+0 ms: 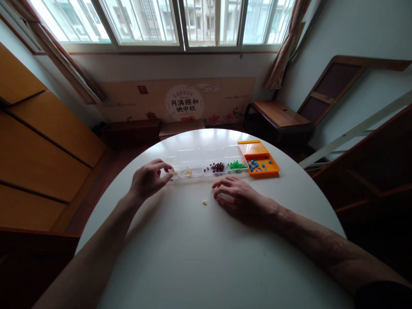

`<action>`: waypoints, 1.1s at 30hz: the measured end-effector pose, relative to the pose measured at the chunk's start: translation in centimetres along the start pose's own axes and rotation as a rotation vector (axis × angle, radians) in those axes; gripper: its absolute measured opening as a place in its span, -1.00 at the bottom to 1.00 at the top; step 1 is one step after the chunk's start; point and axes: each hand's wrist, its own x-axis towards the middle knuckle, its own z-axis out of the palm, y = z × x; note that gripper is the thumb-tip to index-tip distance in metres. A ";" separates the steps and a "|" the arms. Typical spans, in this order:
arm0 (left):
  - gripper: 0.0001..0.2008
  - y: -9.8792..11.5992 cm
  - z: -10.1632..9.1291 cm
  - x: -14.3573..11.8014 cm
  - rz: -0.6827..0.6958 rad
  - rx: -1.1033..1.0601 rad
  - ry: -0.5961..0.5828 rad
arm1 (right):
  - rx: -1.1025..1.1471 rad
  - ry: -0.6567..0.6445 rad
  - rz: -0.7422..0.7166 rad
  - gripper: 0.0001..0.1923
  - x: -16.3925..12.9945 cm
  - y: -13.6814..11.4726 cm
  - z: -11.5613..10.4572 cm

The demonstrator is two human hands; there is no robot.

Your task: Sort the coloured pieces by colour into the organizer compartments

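My left hand (150, 179) is over the leftmost clear box, thumb and forefinger pinched together at its edge. Whatever is between those fingertips is too small to make out. Pale pieces (175, 172) show just beside the fingertips. My right hand (236, 194) rests on the table with loosely bent fingers apart and nothing in them. A small pale yellow cluster of building pieces (204, 202) lies on the tabletop left of its fingertips. Behind the hands, a row of clear boxes holds yellow pieces (188, 172), dark brown pieces (217, 167) and green pieces (236, 165).
An orange box (273, 170) with its lid tipped back holds blue pieces (254, 165) at the row's right end. Everything sits on a round white table (206, 257). Beyond it are a wooden stool (278, 113), a printed cardboard panel (135, 92) and windows.
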 end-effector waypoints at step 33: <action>-0.76 1.8 0.2 0.1 0.127 -0.099 -0.046 | -0.013 -0.002 -0.005 -0.89 0.0 0.0 -0.2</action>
